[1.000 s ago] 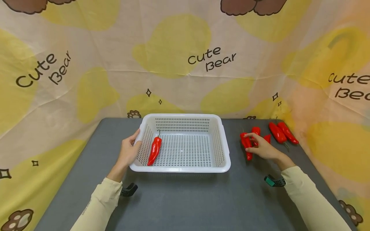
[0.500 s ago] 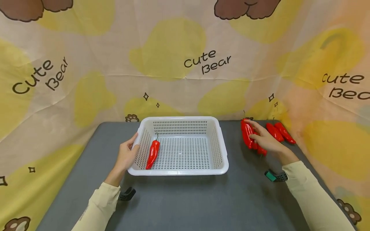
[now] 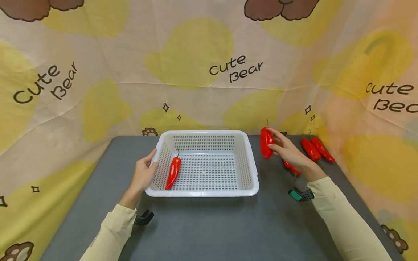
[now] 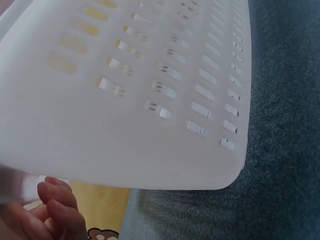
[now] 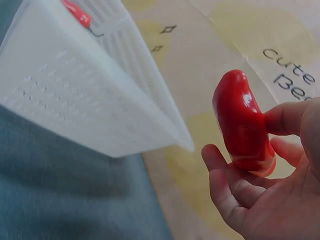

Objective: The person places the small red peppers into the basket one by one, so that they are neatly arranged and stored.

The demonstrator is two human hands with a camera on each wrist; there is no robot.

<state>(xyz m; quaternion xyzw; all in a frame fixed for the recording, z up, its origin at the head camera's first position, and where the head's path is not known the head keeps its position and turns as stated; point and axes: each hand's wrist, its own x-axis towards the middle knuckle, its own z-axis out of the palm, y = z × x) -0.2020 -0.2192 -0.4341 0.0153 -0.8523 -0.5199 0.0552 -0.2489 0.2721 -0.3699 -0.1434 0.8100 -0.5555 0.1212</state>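
Note:
A white perforated plastic basket stands on the grey table, with one red pepper lying along its left side. My left hand grips the basket's left rim between thumb and fingers; the left wrist view shows its curled fingers under the rim. To the right of the basket, my right hand pinches another red pepper and holds it above the table, stem up. In the right wrist view the thumb and fingers press the sides of this held pepper.
Beneath my right hand lie more red peppers, partly hidden. Two further peppers rest near the table's right edge. A printed cloth hangs behind the table and along its sides.
My right hand has picked up a red pepper from the group on the right, lifted it and moved it left toward the basket. The left hand stays on the rim.

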